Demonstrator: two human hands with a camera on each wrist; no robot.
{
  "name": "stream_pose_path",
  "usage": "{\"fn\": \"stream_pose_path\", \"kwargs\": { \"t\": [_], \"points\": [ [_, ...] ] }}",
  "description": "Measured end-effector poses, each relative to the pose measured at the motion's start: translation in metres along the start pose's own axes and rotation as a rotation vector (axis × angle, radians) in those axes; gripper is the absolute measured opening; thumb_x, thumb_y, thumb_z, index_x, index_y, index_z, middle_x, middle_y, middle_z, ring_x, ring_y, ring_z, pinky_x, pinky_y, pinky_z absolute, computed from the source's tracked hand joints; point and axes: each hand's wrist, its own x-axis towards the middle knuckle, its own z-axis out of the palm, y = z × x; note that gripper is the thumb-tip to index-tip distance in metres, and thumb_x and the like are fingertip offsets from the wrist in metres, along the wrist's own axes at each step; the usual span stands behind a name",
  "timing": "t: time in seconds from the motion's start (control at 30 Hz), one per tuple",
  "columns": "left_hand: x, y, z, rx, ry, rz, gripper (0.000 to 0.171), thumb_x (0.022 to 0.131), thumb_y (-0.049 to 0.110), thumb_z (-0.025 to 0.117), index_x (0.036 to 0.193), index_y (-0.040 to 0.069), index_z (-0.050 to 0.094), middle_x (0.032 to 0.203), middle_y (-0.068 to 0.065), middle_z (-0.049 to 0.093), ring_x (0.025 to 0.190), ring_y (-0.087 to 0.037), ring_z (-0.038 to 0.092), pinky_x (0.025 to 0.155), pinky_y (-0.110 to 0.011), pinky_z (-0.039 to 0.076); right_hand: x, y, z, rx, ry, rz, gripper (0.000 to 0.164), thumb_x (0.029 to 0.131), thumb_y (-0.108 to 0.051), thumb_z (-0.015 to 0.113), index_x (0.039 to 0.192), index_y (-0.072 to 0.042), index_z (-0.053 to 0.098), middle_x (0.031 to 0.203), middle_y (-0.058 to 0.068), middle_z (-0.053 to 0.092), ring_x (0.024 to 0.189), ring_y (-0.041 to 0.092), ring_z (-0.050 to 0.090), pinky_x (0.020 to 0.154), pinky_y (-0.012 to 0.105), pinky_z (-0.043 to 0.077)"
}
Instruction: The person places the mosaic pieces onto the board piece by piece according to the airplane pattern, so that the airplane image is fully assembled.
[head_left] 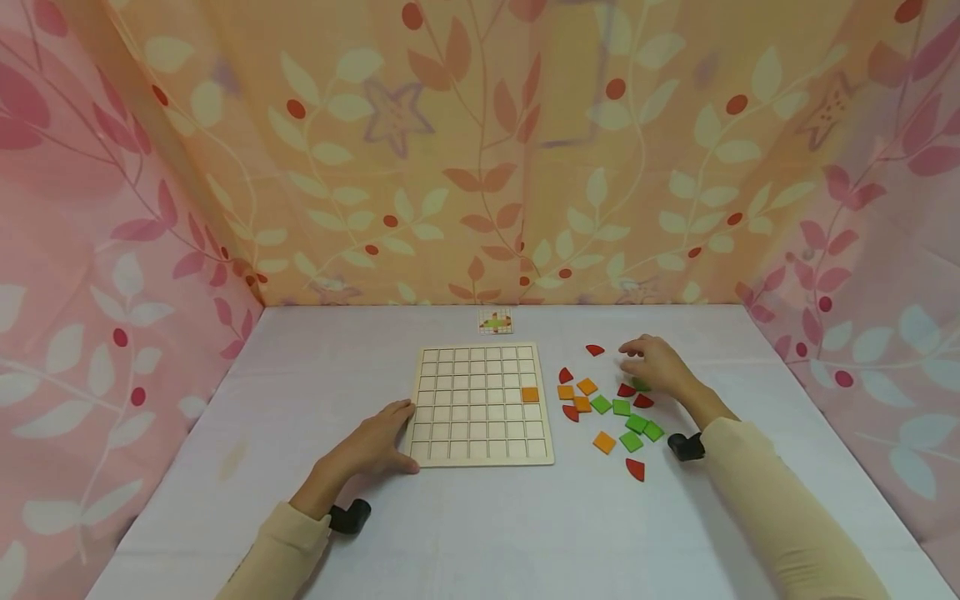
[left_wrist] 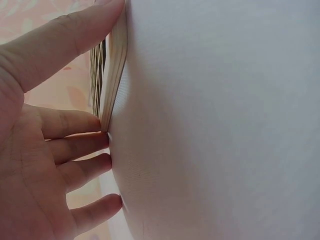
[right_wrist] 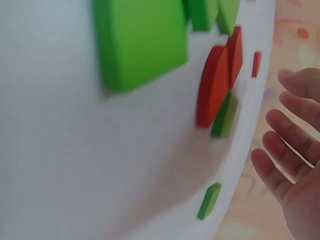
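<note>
A pale wooden grid board (head_left: 480, 406) lies flat on the table, with one orange square tile (head_left: 530, 395) in a cell near its right edge. My left hand (head_left: 378, 442) rests at the board's lower left corner. Its thumb and fingers touch the board's edge, fairly straight, as the left wrist view also shows. To the right, my right hand (head_left: 660, 367) hovers above the far side of the loose pieces, fingers loosely bent and holding nothing. Beneath it are green square tiles (head_left: 622, 407) and red quarter-circle pieces (head_left: 643, 402); one green tile is partly hidden by the hand.
Several orange tiles (head_left: 603, 442) lie among the loose pieces right of the board. One red quarter-circle piece (head_left: 635, 469) lies nearest the front. Behind the board is a small picture card (head_left: 495, 321) with a coloured pattern. Patterned curtains (head_left: 480, 150) enclose the white table on three sides.
</note>
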Motion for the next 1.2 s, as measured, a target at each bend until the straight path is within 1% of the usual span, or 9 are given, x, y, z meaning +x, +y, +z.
{"fn": "stream_pose_path", "kwargs": {
  "t": [0.2,0.47,0.7,0.9,1.03,1.2],
  "points": [
    [0.000,0.000,-0.001,-0.002,0.002,-0.002,0.098,0.069,0.027,0.088,0.147,-0.003,0.037,0.156,-0.020,0.033,0.143,-0.039,0.034,0.112,-0.058,0.033,-0.002,0.015,-0.005,0.011,0.017,0.028,0.038,0.092,-0.017,0.060,0.124,0.004,0.062,0.114,0.024,0.059,0.105,0.039,0.054,0.093,0.056,0.047],
    [0.000,-0.001,-0.001,0.000,0.005,0.001,0.099,0.068,0.027,0.089,0.147,-0.003,0.037,0.156,-0.020,0.033,0.143,-0.040,0.033,0.112,-0.058,0.032,-0.007,0.023,-0.012,0.003,0.038,0.033,0.039,0.092,-0.016,0.059,0.124,0.006,0.060,0.114,0.027,0.058,0.107,0.042,0.052,0.095,0.058,0.045],
    [0.000,-0.002,0.000,-0.001,0.002,-0.005,0.099,0.068,0.027,0.089,0.147,-0.002,0.036,0.156,-0.020,0.033,0.143,-0.039,0.033,0.112,-0.058,0.032,-0.008,0.024,-0.013,0.002,0.031,0.044,0.039,0.092,-0.016,0.061,0.123,0.006,0.061,0.113,0.027,0.058,0.104,0.040,0.053,0.094,0.057,0.046],
    [-0.001,-0.001,-0.001,-0.012,0.003,0.000,0.099,0.068,0.027,0.089,0.147,-0.003,0.037,0.155,-0.021,0.033,0.143,-0.040,0.034,0.112,-0.059,0.032,-0.005,0.022,-0.009,0.026,0.005,0.059,0.040,0.092,-0.017,0.060,0.124,0.006,0.061,0.116,0.027,0.058,0.108,0.041,0.052,0.096,0.057,0.045],
    [0.000,-0.002,0.000,-0.014,0.001,0.002,0.099,0.068,0.028,0.089,0.147,-0.003,0.037,0.155,-0.020,0.033,0.143,-0.040,0.034,0.112,-0.058,0.032,0.002,0.018,-0.004,0.044,-0.020,0.069,0.040,0.093,-0.018,0.060,0.126,0.004,0.060,0.117,0.024,0.058,0.109,0.039,0.052,0.096,0.055,0.047],
    [0.000,-0.001,0.000,-0.017,0.002,0.002,0.100,0.068,0.028,0.089,0.147,-0.003,0.037,0.156,-0.020,0.033,0.144,-0.039,0.033,0.112,-0.058,0.032,0.014,0.007,0.002,0.046,-0.034,0.046,0.039,0.092,-0.018,0.061,0.125,0.003,0.061,0.117,0.024,0.059,0.105,0.037,0.053,0.095,0.054,0.048]
  ]
}}
